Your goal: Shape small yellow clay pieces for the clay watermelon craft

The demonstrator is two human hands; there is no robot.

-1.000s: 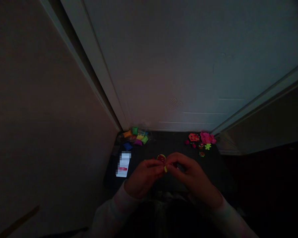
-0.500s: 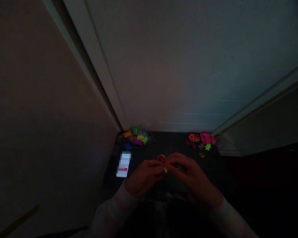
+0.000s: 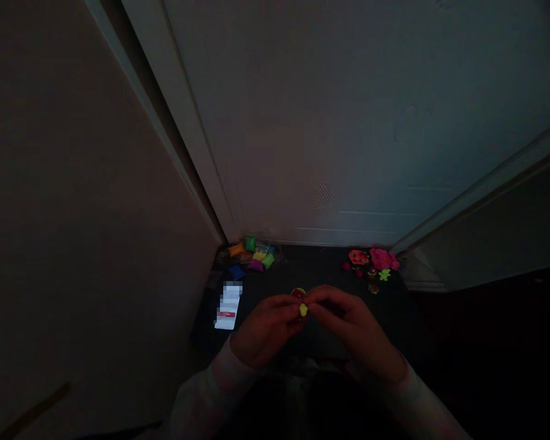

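A small yellow piece of modelling clay (image 3: pixel 303 310) is pinched between both hands above the dark table. My left hand (image 3: pixel 274 321) closes its thumb and fingertips on the left side of it. From the right, my right hand (image 3: pixel 348 321) grips it with thumb and forefinger. Just behind the fingertips lies a round red piece with a yellow-green rim (image 3: pixel 297 294), partly covered by the hands. Dim light hides the finer shape of the clay.
At the back left of the dark table (image 3: pixel 311 263) are several coloured packets (image 3: pixel 259 255). A lit phone (image 3: pixel 228 305) lies in front of them. Pink flower-like pieces (image 3: pixel 382 258) and a yellow-green flower-shaped piece (image 3: pixel 384 275) sit at the back right. A pale panel (image 3: pixel 302 122) rises behind.
The yellow clay has turned between the fingertips and shows more of its face. Both hands stay nearly in place, and the view has shifted slightly.
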